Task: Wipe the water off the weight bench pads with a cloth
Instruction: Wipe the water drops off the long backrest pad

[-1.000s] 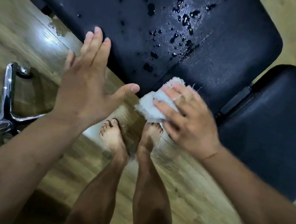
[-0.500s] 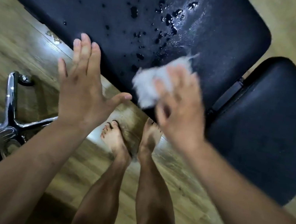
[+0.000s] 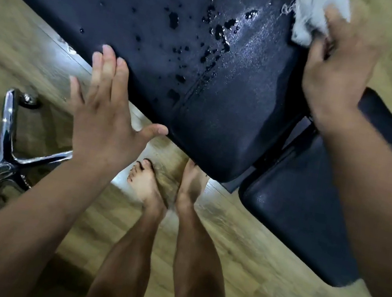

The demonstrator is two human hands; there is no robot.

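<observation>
The long black back pad (image 3: 129, 42) of the weight bench crosses the top of the view, dotted with water drops (image 3: 218, 32) and a wet sheen near its right end. A smaller black seat pad (image 3: 289, 214) lies to the right across a gap. My right hand (image 3: 338, 68) is shut on a white cloth (image 3: 311, 15) and presses it at the far right edge of the back pad. My left hand (image 3: 105, 113) is open with fingers spread, its fingertips reaching over the pad's near edge.
My bare feet (image 3: 166, 184) stand on the wooden floor (image 3: 234, 270) just under the bench's near edge. A chrome office-chair base (image 3: 7, 151) with castors sits at the left. A dark metal frame (image 3: 290, 142) joins the two pads.
My right hand has swept the cloth from the pad's near edge up across the wet patch to its far right edge. My left hand stayed open by the near edge.
</observation>
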